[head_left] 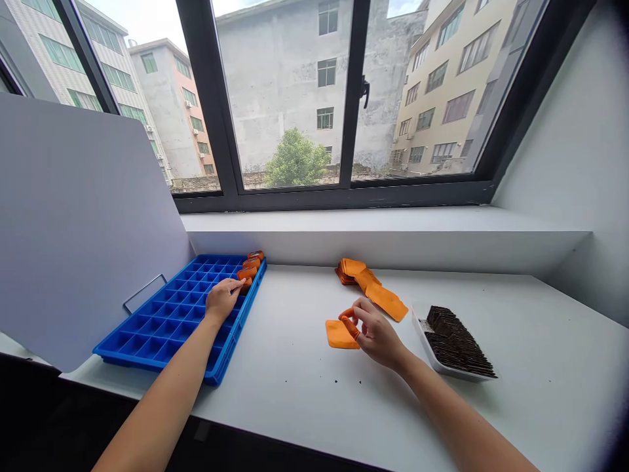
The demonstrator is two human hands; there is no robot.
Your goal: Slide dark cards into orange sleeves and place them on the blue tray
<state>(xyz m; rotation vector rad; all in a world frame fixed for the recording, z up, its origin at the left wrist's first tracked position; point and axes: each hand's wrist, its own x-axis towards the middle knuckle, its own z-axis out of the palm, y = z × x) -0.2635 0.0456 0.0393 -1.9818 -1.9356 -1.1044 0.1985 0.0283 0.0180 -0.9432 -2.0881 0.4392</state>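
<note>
On the left, a blue compartment tray [170,321] has several orange packets [249,263] in its right-hand column. My left hand [223,300] reaches over that column, its thumb and forefinger closed on an orange packet [246,284] at a compartment. Orange covers sit on the thumb and forefinger of my right hand [376,331]. Those two fingers are bent with a small gap between them, just above the right edge of a flat orange square [340,335]. Whether they touch the square, I cannot tell.
A fanned pile of orange squares [366,278] lies near the back wall. To the right, a white container [427,351] holds rows of thin dark brown pieces [457,341]. A white board [83,229] leans behind the blue tray. Dark specks dot the white table [295,406].
</note>
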